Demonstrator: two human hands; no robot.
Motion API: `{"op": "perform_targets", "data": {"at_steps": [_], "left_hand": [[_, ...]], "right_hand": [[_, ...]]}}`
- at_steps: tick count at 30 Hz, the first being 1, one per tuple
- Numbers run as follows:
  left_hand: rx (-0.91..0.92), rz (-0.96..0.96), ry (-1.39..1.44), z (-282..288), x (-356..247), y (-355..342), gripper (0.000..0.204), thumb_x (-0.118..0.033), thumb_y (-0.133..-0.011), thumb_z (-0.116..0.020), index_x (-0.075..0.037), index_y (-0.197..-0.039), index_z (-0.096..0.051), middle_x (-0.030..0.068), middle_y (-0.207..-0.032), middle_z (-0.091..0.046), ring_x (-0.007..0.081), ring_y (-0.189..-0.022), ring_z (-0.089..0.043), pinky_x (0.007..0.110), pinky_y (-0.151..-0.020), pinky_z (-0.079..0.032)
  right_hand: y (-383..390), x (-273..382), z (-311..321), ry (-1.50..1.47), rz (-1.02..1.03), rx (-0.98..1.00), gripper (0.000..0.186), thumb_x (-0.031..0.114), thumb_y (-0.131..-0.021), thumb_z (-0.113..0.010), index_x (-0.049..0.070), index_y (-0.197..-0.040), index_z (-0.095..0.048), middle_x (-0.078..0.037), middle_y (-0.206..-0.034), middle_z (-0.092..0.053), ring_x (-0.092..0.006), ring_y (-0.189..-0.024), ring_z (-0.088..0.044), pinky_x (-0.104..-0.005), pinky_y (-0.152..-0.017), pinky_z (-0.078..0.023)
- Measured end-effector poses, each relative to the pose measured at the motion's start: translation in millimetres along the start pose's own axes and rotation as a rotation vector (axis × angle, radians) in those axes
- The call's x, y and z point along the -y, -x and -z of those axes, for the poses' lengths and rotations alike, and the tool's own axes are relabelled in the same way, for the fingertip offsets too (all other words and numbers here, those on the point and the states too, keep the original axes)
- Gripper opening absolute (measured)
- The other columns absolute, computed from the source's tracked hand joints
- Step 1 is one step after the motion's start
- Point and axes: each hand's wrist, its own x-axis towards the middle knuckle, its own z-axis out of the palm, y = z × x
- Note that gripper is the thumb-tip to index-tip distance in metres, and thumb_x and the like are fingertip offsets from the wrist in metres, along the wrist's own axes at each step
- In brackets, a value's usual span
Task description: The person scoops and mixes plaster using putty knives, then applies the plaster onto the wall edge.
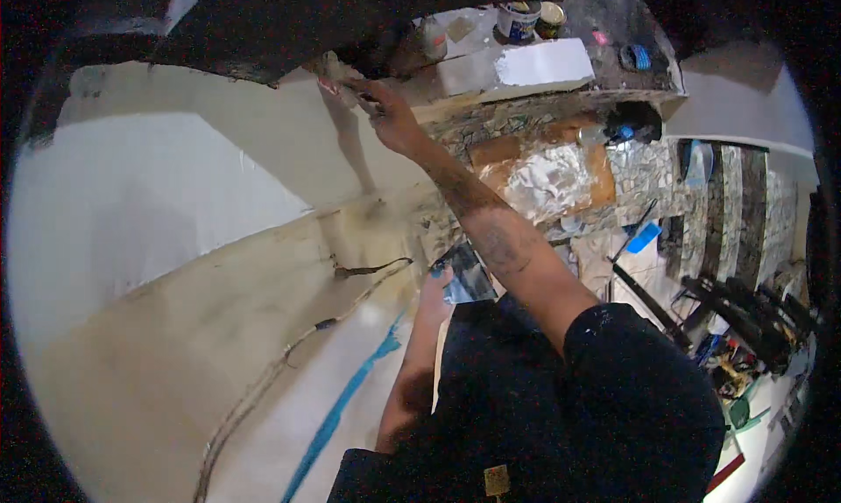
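Observation:
My right arm reaches up and to the left across the view. My right hand [392, 122] is closed on what looks like a paintbrush [329, 84], its tip at the top of the wall [263, 118], just under a dark, rough-edged overhang. Low in the middle, my left hand [435, 293] grips a small container with a dark inside and pale bluish side [468, 277]. Part of the wall carries a bright white coat [149, 205]; the area nearer the brush is duller beige.
Cans [518, 21] and a bottle [432, 39] stand on a paint-marked ledge [543, 63]. Below it lies a paint-smeared brown board [561, 179]. A cable [254, 389] and a blue strip [350, 389] run along the lower wall. Dark furniture and clutter [745, 328] are at right.

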Motion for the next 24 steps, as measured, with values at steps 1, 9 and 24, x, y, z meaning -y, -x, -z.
{"op": "perform_targets", "data": {"at_steps": [1,9,24], "left_hand": [[-0.043,0.049,-0.064,7,-2,-3,0.028,-0.004,-0.079,-0.052,0.0,-0.107,-0.049,0.0083,-0.101,-0.057,0.0217,-0.09,-0.056,0.036,-0.078,-0.047],[-0.066,0.126,-0.006,63,-8,-20,0.025,-0.004,-0.078,-0.058,-0.006,-0.102,-0.054,0.0026,-0.093,-0.058,0.0163,-0.081,-0.056,0.032,-0.073,-0.047],[-0.01,0.111,-0.065,61,7,-45,0.025,-0.002,-0.078,-0.057,-0.006,-0.102,-0.054,0.0031,-0.093,-0.058,0.0174,-0.082,-0.056,0.033,-0.073,-0.047]], "right_hand": [[-3,-2,-2,0.238,0.061,0.01,0.045,0.005,-0.074,-0.06,0.007,-0.117,-0.048,-0.011,-0.114,-0.053,-0.0233,-0.106,-0.049,-0.0336,-0.09,-0.039],[11,40,-50,0.61,0.126,-0.059,0.044,0.006,-0.074,-0.055,0.01,-0.116,-0.047,-0.014,-0.109,-0.05,-0.0292,-0.102,-0.05,-0.0349,-0.084,-0.042],[59,81,-16,0.237,-0.04,0.057,0.059,-0.003,-0.061,-0.049,0.005,-0.119,-0.046,-0.015,-0.119,-0.047,-0.0284,-0.11,-0.044,-0.0351,-0.093,-0.034]]}}
